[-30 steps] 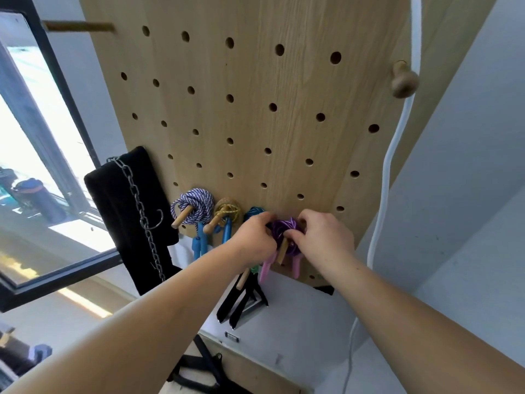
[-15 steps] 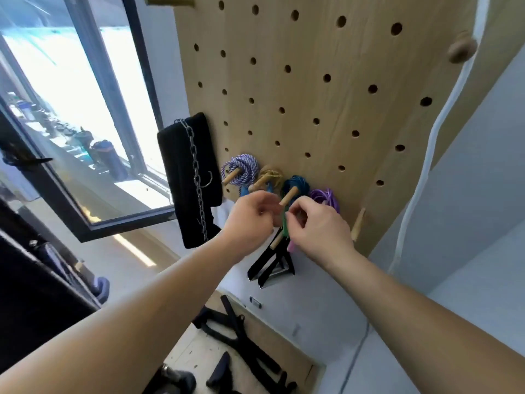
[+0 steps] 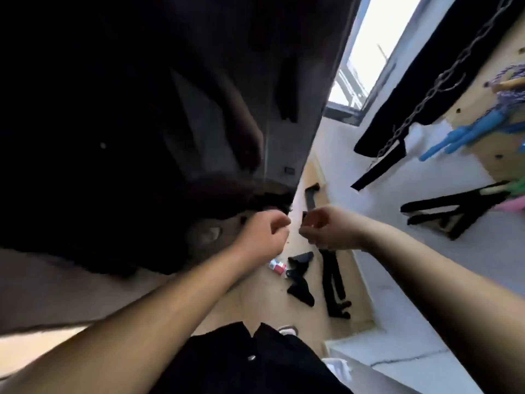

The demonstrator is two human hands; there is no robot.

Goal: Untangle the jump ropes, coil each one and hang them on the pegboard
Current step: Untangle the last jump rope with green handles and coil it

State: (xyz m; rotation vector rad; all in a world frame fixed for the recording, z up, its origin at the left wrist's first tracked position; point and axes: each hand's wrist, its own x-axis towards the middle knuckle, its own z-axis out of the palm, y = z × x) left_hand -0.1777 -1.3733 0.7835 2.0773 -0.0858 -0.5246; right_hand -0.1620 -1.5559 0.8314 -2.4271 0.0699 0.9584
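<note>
On the pegboard point(image 3: 508, 66) at the far right edge, the coiled jump ropes point(image 3: 508, 83) hang from their pegs, blue handles point(image 3: 466, 135) trailing down and left off the board, their long axis along that slant. A second ago both hands worked at the purple coil; now they have come away and the view has swung toward the floor point(image 3: 309, 280) below the board, so the hanging looks finished. The left hand point(image 3: 264, 234) and right hand point(image 3: 326, 228) float loosely curled, holding nothing I can see.
</note>
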